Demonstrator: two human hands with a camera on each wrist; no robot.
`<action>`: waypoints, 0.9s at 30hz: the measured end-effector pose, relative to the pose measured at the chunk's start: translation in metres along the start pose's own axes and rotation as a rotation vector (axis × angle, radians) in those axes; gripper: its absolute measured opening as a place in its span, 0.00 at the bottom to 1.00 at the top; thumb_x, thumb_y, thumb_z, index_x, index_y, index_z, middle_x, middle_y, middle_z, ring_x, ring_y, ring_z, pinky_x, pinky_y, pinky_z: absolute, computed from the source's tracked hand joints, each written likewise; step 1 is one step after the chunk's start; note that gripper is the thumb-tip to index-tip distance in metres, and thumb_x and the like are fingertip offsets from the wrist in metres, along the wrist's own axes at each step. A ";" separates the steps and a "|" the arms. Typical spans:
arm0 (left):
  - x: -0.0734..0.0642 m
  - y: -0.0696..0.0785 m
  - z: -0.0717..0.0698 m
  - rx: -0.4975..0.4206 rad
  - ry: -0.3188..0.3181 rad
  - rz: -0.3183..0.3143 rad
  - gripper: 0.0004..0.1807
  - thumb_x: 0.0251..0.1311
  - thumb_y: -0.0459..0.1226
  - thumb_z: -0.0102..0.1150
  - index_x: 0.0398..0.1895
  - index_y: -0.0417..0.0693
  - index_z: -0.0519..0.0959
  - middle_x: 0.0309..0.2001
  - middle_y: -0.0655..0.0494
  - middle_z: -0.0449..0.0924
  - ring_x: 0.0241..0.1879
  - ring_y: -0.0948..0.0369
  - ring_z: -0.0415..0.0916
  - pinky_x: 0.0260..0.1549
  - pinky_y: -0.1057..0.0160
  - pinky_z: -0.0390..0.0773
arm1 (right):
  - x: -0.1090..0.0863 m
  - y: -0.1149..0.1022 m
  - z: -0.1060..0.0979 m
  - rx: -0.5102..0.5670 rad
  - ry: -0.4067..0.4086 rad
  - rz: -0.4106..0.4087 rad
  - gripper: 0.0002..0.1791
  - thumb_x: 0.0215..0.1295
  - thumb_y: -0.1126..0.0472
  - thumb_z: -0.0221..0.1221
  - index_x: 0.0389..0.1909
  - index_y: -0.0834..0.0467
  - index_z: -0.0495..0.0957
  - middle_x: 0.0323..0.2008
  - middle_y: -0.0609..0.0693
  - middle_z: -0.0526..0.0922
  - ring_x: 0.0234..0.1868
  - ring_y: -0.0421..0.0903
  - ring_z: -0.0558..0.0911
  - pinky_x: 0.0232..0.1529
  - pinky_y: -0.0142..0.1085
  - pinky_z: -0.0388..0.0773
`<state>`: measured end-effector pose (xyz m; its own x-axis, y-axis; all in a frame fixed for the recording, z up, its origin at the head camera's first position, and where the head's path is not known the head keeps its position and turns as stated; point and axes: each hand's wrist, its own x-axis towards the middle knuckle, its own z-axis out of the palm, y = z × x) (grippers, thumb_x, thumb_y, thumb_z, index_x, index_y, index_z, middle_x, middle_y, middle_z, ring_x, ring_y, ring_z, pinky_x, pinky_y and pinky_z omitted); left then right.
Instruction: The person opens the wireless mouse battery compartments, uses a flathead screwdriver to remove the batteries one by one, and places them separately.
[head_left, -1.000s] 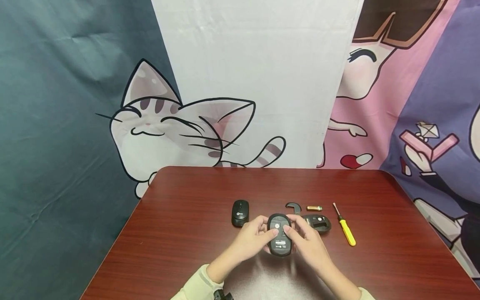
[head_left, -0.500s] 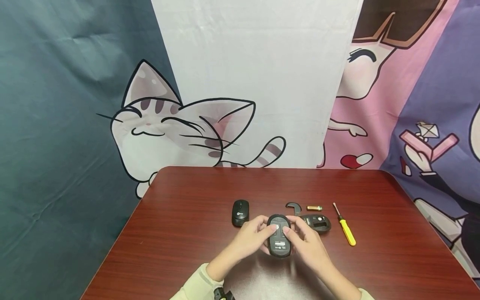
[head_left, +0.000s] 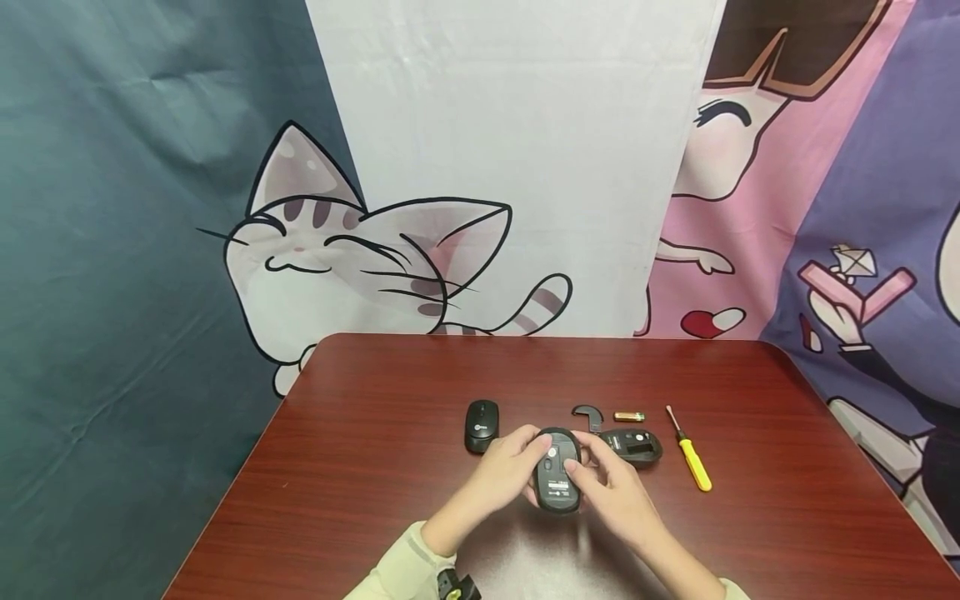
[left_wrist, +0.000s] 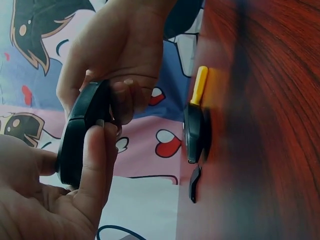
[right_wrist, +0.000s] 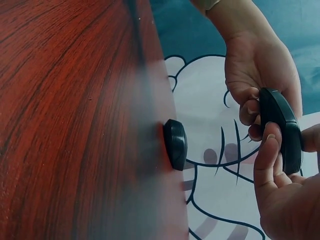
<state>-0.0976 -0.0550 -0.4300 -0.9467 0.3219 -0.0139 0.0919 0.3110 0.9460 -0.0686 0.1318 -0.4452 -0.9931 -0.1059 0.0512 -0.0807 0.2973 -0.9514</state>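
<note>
Both hands hold a black computer mouse (head_left: pixel 558 487) above the table, its labelled underside facing up toward the head camera. My left hand (head_left: pixel 504 477) grips its left edge, thumb near the top end of the underside. On the opposite side my right hand (head_left: pixel 621 497) pinches it, thumb lying on the underside and fingers beneath. The left wrist view shows the mouse (left_wrist: pixel 82 132) edge-on between the two hands. Just behind the right hand lies another mouse (head_left: pixel 636 447), upside down with its battery slot uncovered.
A curved black cover piece (head_left: pixel 592 417) and a small battery (head_left: pixel 628 417) lie behind the overturned mouse. To their right is a yellow-handled screwdriver (head_left: pixel 693 460). A third black mouse (head_left: pixel 481 427) sits upright left of the hands on the reddish wooden table (head_left: pixel 360 467).
My left thumb has shifted up toward the top end of the mouse, and the right thumb has slid slightly down. The mouse has turned a little. Things on the table stay put.
</note>
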 end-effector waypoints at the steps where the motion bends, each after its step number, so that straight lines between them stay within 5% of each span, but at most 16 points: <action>1: 0.000 0.000 0.000 0.014 0.001 0.001 0.18 0.75 0.49 0.49 0.45 0.44 0.79 0.24 0.55 0.82 0.11 0.62 0.77 0.20 0.44 0.87 | 0.000 0.000 0.000 0.001 0.002 0.001 0.22 0.70 0.59 0.62 0.64 0.55 0.75 0.35 0.52 0.79 0.27 0.41 0.79 0.24 0.33 0.82; 7: 0.001 0.000 0.000 0.175 0.051 0.029 0.19 0.76 0.53 0.45 0.43 0.50 0.79 0.30 0.56 0.84 0.24 0.64 0.80 0.26 0.64 0.82 | 0.001 -0.001 0.002 0.023 0.013 -0.002 0.21 0.71 0.60 0.61 0.63 0.56 0.75 0.34 0.54 0.79 0.25 0.42 0.79 0.22 0.36 0.84; 11: 0.001 -0.003 0.001 0.241 0.088 0.044 0.19 0.76 0.53 0.43 0.44 0.53 0.80 0.37 0.57 0.86 0.37 0.64 0.80 0.33 0.66 0.80 | 0.002 0.000 0.005 0.020 0.025 -0.012 0.20 0.72 0.60 0.61 0.62 0.57 0.76 0.33 0.54 0.80 0.23 0.42 0.79 0.21 0.37 0.83; 21: 0.000 -0.006 0.007 0.295 0.143 0.048 0.18 0.77 0.52 0.43 0.38 0.53 0.76 0.33 0.56 0.82 0.37 0.59 0.80 0.32 0.62 0.80 | 0.002 0.001 0.011 -0.003 0.068 0.003 0.17 0.72 0.59 0.60 0.60 0.55 0.77 0.32 0.51 0.81 0.22 0.41 0.79 0.19 0.35 0.82; 27: 0.000 -0.006 0.007 0.275 0.124 0.057 0.20 0.78 0.53 0.40 0.36 0.51 0.74 0.28 0.57 0.80 0.31 0.59 0.81 0.29 0.64 0.79 | 0.002 0.002 0.010 -0.012 0.069 -0.002 0.16 0.72 0.58 0.61 0.59 0.53 0.78 0.31 0.51 0.80 0.21 0.41 0.79 0.19 0.35 0.81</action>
<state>-0.0962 -0.0508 -0.4376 -0.9665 0.2392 0.0929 0.2104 0.5314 0.8206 -0.0699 0.1225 -0.4498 -0.9964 -0.0406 0.0743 -0.0833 0.3086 -0.9475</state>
